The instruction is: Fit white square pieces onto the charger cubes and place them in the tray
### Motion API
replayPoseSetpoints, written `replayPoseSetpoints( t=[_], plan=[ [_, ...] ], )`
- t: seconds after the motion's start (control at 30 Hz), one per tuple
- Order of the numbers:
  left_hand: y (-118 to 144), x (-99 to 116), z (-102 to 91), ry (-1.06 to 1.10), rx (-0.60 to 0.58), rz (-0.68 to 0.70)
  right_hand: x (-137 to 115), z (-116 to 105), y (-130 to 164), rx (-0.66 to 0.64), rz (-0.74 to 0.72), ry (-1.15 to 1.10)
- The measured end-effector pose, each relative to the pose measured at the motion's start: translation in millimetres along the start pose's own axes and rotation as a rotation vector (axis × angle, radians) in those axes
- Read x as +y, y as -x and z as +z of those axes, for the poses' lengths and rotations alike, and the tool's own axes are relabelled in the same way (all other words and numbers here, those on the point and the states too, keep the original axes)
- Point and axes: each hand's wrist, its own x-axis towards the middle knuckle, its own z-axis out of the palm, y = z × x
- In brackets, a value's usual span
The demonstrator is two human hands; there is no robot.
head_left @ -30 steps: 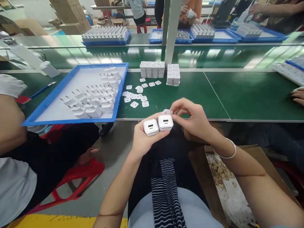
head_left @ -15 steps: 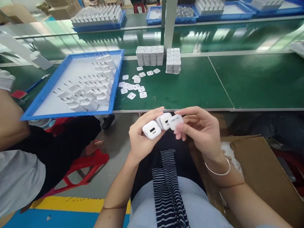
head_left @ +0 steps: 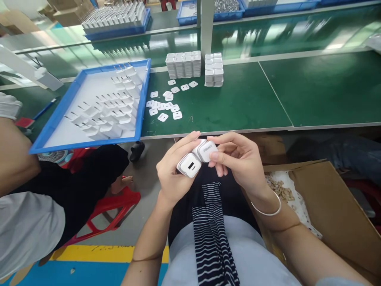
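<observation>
Hands hold two white chargers, print illegible.

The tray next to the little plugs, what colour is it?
The tray is blue with a white inside, seen best in the head view.

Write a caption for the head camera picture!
Two hands hold white chargers near a blue tray.

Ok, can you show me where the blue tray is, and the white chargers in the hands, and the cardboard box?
blue tray (head_left: 145, 99), head view, on its right rim.
white chargers (head_left: 189, 165), head view, on the front face of the left one.
cardboard box (head_left: 330, 206), head view, on its brown flap.
</observation>
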Motion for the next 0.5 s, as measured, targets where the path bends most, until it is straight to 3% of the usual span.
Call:
replayPoseSetpoints(
  t=[0.5],
  plan=[
    [0.6, -0.6, -1.3, -0.084, 0.002, 0.099, -6.9, -6.4, -9.6, -0.101, 0.157, -0.01]
  ],
)
